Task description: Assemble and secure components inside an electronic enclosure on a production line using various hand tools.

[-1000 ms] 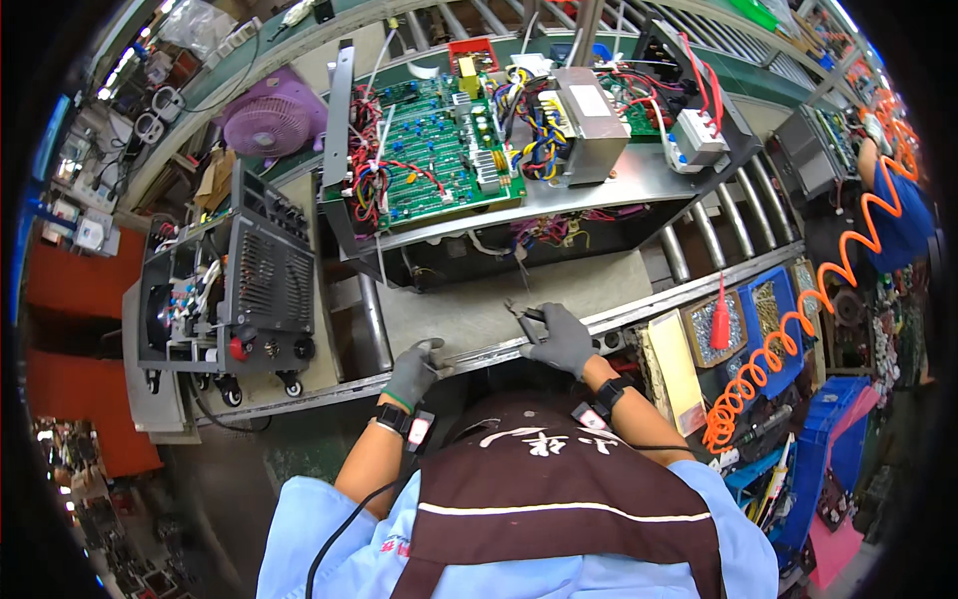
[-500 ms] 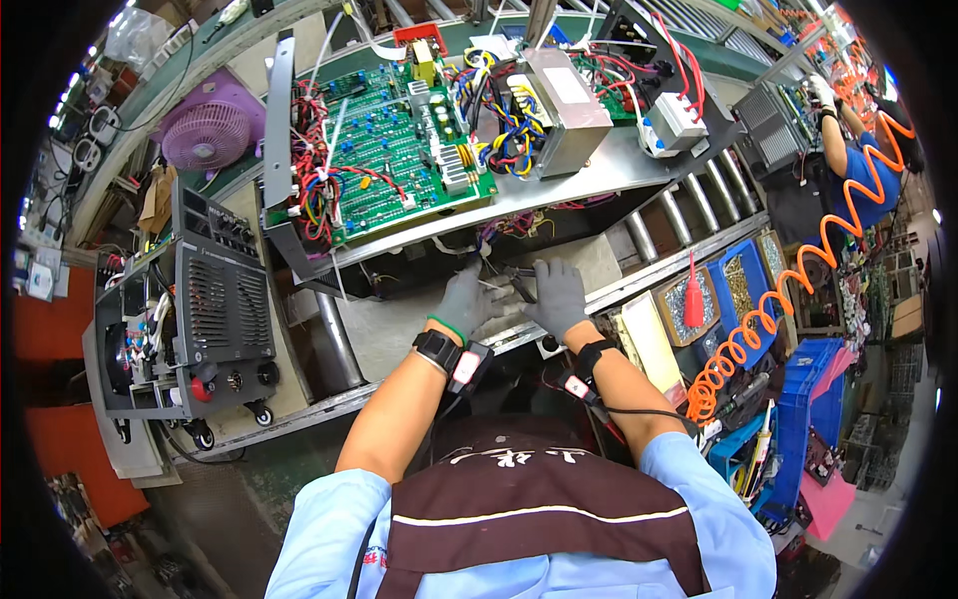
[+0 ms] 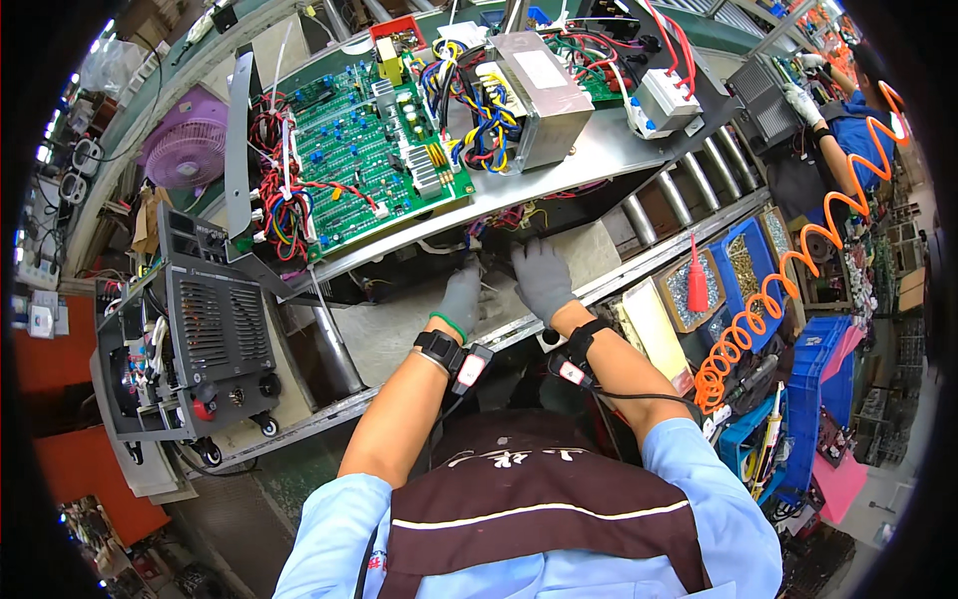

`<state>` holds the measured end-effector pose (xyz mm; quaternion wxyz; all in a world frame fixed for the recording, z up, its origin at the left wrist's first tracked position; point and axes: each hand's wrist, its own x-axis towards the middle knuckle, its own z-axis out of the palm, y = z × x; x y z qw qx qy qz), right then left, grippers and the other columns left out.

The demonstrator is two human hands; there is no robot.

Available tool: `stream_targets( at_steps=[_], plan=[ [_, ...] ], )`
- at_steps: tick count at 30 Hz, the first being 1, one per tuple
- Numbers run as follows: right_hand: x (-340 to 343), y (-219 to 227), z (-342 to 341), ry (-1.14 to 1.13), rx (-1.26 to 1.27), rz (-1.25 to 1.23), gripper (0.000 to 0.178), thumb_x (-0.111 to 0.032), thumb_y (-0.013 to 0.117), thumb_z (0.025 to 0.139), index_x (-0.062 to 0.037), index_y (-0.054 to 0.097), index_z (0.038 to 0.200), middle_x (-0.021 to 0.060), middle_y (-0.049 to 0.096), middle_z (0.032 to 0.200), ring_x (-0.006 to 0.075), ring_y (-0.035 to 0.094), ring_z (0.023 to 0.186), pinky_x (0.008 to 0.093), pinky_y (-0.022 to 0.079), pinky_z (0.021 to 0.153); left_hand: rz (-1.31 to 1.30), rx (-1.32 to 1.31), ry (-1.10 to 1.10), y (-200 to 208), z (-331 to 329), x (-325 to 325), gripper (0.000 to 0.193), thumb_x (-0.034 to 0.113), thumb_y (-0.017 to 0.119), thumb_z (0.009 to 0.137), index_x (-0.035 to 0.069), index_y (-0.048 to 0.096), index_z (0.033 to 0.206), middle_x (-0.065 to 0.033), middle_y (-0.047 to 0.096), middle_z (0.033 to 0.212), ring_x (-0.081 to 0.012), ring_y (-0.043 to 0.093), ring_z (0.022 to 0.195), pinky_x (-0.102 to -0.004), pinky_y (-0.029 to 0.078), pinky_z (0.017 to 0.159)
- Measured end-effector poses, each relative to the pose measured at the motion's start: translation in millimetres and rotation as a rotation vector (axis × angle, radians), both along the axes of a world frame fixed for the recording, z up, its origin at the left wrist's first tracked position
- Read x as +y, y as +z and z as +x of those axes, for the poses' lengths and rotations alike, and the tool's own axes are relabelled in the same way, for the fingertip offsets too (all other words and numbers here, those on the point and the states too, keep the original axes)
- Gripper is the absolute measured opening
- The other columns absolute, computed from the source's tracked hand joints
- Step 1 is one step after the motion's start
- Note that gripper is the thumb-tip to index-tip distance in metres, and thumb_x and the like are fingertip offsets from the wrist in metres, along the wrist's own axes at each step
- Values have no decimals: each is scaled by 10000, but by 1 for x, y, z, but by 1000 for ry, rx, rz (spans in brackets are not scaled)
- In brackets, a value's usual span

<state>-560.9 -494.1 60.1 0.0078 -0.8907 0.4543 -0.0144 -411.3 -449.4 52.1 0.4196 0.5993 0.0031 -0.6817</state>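
My left hand [image 3: 462, 297], in a grey glove with a green cuff, reaches to the open lower side of a metal chassis [image 3: 569, 185]. Its fingers are closed near some wires [image 3: 476, 238], and a thin white strand shows beside it. What it pinches is too small to name. To its right, my right hand [image 3: 544, 281], also gloved, has its fingers bent into the chassis's dark opening. Its fingertips and anything they grip are hidden. On top of the chassis sit a green circuit board [image 3: 364, 160], a boxy transformer [image 3: 559, 110] and bundled coloured wires.
A grey wheeled machine housing [image 3: 215, 319] stands left, before a purple fan [image 3: 187, 145]. Metal rollers [image 3: 682, 200] run beneath the chassis. At right are blue screw bins [image 3: 743, 275], a hanging red-handled tool [image 3: 697, 285], a coiled orange hose [image 3: 733, 339] and a co-worker [image 3: 853, 150].
The chassis and housing appear shifted slightly in view. My right hand has moved further into the opening, and the dark tool seen by its fingers before is now hidden. My left fingers have drawn together.
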Motion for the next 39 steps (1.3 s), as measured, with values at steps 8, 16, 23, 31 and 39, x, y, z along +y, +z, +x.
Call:
stream_targets(
  at_steps=[8,16,23,31,39],
  plan=[
    [-11,11,0,211,47,-240,353,-156,501,801,-121,561,1146,97,586,947,271,537,920,385,420,718,-61,165,112,-24,-9,-10,287,371,435,958,108,515,1044,-67,525,832,-269,529,791,-532,461,760],
    [-8,22,-8,108,64,70,421,-168,613,735,-103,533,1143,120,576,970,276,544,959,396,447,752,-113,149,129,-37,0,0,158,241,474,955,148,489,828,6,404,602,-143,402,527,-338,389,498],
    [6,16,-16,49,-22,70,546,-221,731,644,-76,513,1123,119,546,978,282,528,936,387,424,792,-185,46,97,-19,3,13,154,234,495,945,132,500,831,36,398,588,-100,340,477,-269,293,438],
    [-2,2,-15,84,-24,-31,563,-238,734,639,-87,520,1137,106,550,992,273,528,936,389,409,756,-149,174,74,-17,5,10,144,245,495,938,124,514,862,65,344,566,-63,268,445,-236,199,406],
    [-7,5,-1,93,71,-50,448,-172,684,679,-84,534,1092,139,569,974,293,573,894,395,441,717,-111,169,77,-14,4,8,149,240,482,942,114,512,869,64,336,566,-62,262,449,-236,195,409]
  ],
)
